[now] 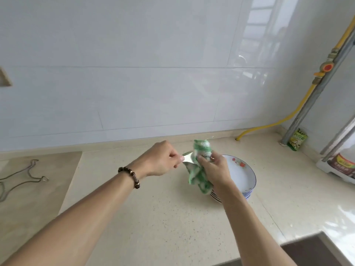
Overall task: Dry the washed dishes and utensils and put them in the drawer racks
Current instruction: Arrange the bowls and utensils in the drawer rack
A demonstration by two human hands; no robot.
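Note:
My left hand (163, 160) pinches the handle end of a metal utensil (189, 157) over the counter. My right hand (213, 167) grips a green and white cloth (199, 169) wrapped around the utensil's other end, which is hidden by the cloth. Just behind and to the right of my right hand stands a stack of white plates with blue rims (244, 177); the top plate bears a small red pattern. No drawer rack is in view.
A beige stone counter (163, 217) runs to a white tiled wall. A bent wire rack (21, 177) lies at far left. A yellow hose (288, 116), a grey pipe, a green packet (298, 139) and a bottle (342, 167) crowd the right corner. A dark sink edge (311, 248) shows bottom right.

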